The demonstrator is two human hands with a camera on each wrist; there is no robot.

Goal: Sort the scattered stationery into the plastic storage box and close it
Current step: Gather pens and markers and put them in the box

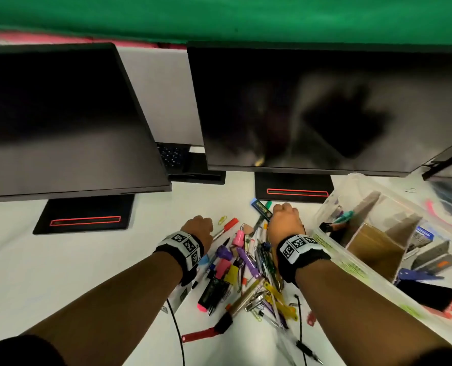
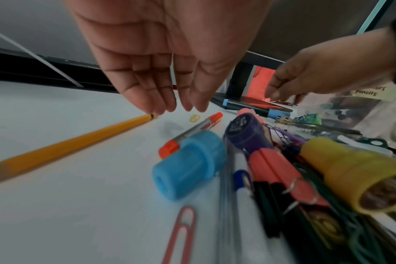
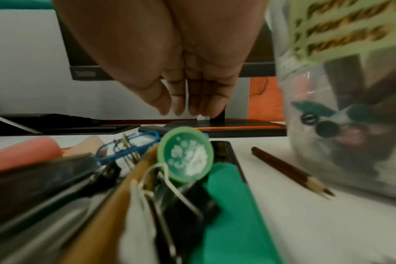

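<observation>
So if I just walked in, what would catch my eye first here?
Probably the bright heap of pens, clips and markers on the white desk, with the left hand and right hand reaching over its far edge. To its right stands the open plastic storage box with cardboard dividers, under two dark monitors.

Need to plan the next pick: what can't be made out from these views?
- Left hand: head view shows only its back, so the fingers are hidden.
- Right hand: whether it holds anything; right wrist view is blurred.
- Storage box: near end cut off by the frame's right edge.
</observation>
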